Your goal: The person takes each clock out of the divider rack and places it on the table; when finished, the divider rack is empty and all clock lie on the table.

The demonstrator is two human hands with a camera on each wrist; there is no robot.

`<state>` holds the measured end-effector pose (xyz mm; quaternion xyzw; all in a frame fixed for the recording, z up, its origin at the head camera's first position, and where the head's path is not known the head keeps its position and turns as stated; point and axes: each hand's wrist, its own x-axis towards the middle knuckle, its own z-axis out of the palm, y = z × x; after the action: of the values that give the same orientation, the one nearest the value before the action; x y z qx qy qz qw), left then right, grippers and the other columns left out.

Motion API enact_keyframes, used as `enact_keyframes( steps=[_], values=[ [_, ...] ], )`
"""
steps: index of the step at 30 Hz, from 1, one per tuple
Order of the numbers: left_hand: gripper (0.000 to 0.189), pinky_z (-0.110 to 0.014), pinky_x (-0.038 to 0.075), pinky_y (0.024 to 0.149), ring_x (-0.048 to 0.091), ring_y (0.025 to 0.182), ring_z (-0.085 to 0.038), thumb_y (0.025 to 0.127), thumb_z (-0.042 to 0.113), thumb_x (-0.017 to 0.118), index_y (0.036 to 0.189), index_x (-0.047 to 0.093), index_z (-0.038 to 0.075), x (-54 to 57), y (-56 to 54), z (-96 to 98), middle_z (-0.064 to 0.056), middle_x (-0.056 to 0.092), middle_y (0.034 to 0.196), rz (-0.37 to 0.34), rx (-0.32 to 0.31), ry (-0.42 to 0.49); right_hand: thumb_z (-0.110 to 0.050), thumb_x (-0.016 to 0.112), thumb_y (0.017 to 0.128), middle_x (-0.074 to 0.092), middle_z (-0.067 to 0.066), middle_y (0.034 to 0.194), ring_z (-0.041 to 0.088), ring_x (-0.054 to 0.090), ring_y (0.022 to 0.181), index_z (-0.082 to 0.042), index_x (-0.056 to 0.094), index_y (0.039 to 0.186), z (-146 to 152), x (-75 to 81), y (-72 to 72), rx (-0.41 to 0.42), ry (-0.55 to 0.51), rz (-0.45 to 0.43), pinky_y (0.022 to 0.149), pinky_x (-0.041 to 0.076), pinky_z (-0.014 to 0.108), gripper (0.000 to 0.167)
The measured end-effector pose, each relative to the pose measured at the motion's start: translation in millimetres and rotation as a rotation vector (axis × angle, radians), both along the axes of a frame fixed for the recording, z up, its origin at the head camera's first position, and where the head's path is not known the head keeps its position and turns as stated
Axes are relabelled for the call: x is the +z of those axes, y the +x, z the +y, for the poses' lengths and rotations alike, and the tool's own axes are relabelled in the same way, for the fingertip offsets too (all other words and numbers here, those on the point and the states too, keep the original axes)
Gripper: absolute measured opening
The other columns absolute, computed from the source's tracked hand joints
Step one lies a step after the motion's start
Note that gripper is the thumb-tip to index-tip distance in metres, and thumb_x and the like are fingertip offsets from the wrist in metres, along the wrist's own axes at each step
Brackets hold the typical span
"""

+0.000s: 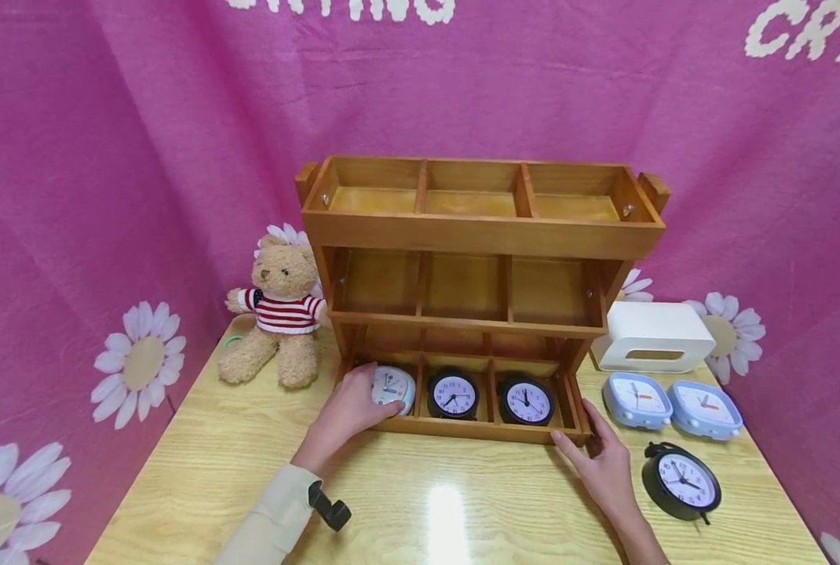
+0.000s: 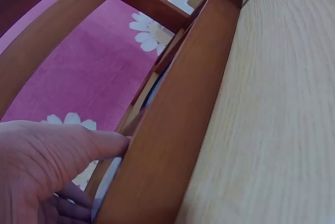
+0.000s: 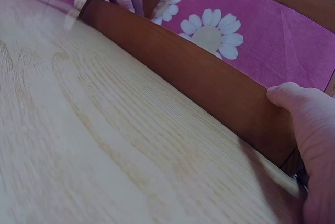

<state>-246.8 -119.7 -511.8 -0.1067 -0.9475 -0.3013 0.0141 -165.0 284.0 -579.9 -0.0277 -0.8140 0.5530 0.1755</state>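
In the head view, a wooden three-tier shelf [image 1: 480, 235] with divided compartments stands at the back of the table. My left hand [image 1: 345, 404] holds a pale blue alarm clock [image 1: 392, 385] in the bottom row's left compartment, thumb over its lower edge and fingers at its far side. Two black round alarm clocks lie face up there, one in the middle compartment [image 1: 453, 395] and one in the right [image 1: 527, 401]. At the bottom tier's right front corner my right hand [image 1: 607, 471] grips the wood. Its thumb [image 3: 287, 94] lies on the front rail [image 3: 183, 72] in the right wrist view.
Right of the shelf lie two light blue square clocks, one nearer [image 1: 637, 400] and one farther right [image 1: 706, 410], with a black alarm clock [image 1: 681, 480] in front. Behind them is a white box [image 1: 649, 329]. A teddy bear [image 1: 279, 306] sits at the left. Pink curtain surrounds the table.
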Motion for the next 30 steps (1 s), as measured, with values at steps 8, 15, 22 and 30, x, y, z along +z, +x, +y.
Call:
enact_keyframes(
  steps=[8,15,22,30],
  values=[
    [0.076,-0.046,0.058,0.075,0.065,0.09,-0.031,0.071,0.051,0.093,0.116,0.066,-0.004,6.4,-5.1,12.6,-0.015,0.067,0.101,-0.005,0.082,-0.117,-0.007,0.085,0.088,0.054,0.027,0.149,-0.009,0.056,0.113,-0.005,0.046,0.157,0.8,-1.0,-1.6,-0.007,0.026,0.009,0.092,0.045,0.004,0.079],
    [0.083,-0.049,0.059,0.076,0.067,0.093,-0.035,0.069,0.053,0.093,0.119,0.063,-0.006,6.4,-3.8,17.2,-0.019,0.066,0.104,-0.001,0.108,-0.164,-0.008,0.084,0.089,0.054,0.028,0.149,-0.008,0.056,0.114,-0.004,0.045,0.157,1.3,0.8,-1.2,0.006,0.021,0.008,0.093,0.045,0.004,0.078],
    [0.098,-0.052,0.057,0.089,0.063,0.102,-0.037,0.067,0.05,0.096,0.133,0.055,-0.011,8.8,-8.0,20.2,-0.023,0.063,0.112,-0.097,0.091,-0.14,-0.009,0.083,0.09,0.054,0.027,0.149,-0.002,0.059,0.115,-0.004,0.045,0.157,0.8,1.3,0.3,0.005,0.016,0.005,0.093,0.045,0.005,0.078],
    [0.099,-0.052,0.057,0.091,0.062,0.104,-0.038,0.065,0.049,0.096,0.133,0.055,-0.009,4.4,-9.8,21.9,-0.022,0.063,0.113,-0.124,0.105,-0.124,-0.01,0.083,0.09,0.051,0.026,0.152,0.001,0.058,0.119,-0.004,0.044,0.158,1.5,0.0,1.4,0.008,0.027,-0.005,0.094,0.043,0.004,0.078]
  ],
)
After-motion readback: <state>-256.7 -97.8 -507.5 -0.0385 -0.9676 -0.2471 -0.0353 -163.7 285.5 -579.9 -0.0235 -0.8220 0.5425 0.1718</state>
